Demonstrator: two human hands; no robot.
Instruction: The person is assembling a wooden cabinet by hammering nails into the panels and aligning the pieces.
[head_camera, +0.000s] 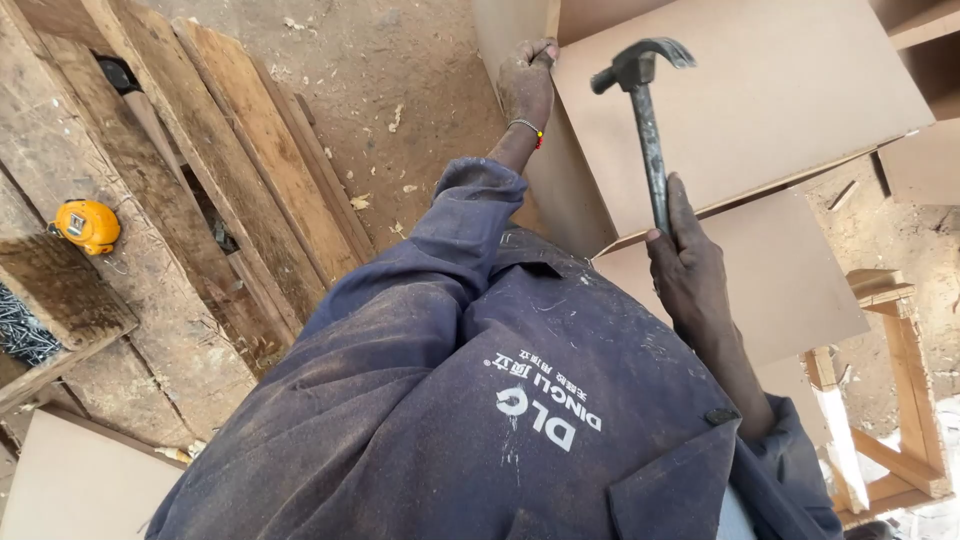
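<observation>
Right hand (690, 270) wrapped tight round hammer (645, 110) handle, low grip, head-heavy. Left hand (527, 80) fingers curled over stiff board (760, 100) edge, upper centre.

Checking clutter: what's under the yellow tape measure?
The tape measure lies on a worn wooden plank, one of several rough boards. Dark nails lie lower left. The wood directly beneath it is covered.

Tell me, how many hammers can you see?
1. The hammer is in the right hand, head raised over the brown board. The left hand grips that board's edge. Others could be hidden outside the view.
</observation>
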